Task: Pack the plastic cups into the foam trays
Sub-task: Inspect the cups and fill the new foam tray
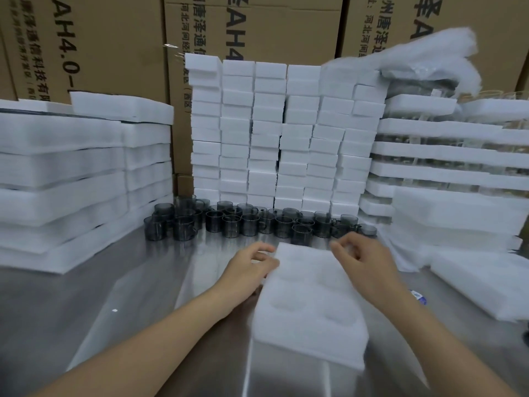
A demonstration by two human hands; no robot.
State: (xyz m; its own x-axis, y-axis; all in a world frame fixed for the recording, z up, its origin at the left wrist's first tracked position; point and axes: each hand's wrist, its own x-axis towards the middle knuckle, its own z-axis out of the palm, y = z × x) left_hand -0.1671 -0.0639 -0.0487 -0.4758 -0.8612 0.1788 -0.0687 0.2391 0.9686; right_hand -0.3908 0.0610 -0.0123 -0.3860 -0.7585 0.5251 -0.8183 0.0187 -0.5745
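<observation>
A white foam tray (309, 308) with shallow round hollows pressed into its soft, matte top lies on the shiny metal table (86, 310), near and just right of the middle. The left hand (252, 267) sits at the tray's far left edge and the right hand (363, 259) over its far right corner. The fingers of both hands are curled, and it cannot be told whether they pinch the foam.

Just beyond the tray stands a crowded row of smoky grey see-through plastic cups (252, 222) with handles. Behind them rise columns of white foam blocks (269, 133). Piles of foam trays (71, 173) stand at the left, and there are more layered foam stacks (446, 153) at the right. The brown cardboard boxes (114, 47) at the back carry black print reading "AH4.0-" beside Chinese characters.
</observation>
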